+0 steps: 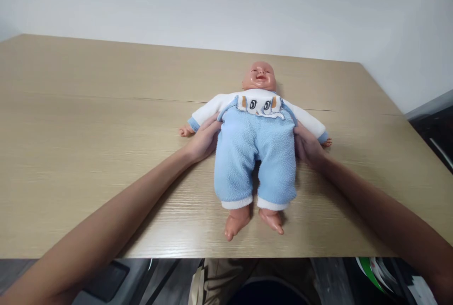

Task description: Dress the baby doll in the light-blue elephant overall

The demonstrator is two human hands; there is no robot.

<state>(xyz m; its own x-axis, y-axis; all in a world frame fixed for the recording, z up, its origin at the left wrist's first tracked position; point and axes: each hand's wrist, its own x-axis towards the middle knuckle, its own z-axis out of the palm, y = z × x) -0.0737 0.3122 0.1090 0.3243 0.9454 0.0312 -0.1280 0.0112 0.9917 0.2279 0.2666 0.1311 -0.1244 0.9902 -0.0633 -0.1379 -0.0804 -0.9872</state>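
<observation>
A baby doll lies on its back on the wooden table, its head toward the wall and its bare feet toward me. It wears a white long-sleeved top and fuzzy light blue overalls with an animal face on the bib. At the doll's side on the left, my left hand holds the overalls just below the arm. My right hand grips the opposite side at about the same height. The fingers of both hands are partly hidden under or behind the doll. The doll's arms are spread outward over my hands.
The light wooden table extends far to the left and has a thin seam across it. A white wall stands behind. A dark object is beyond the right edge. Below the front edge are a grey chair and my lap.
</observation>
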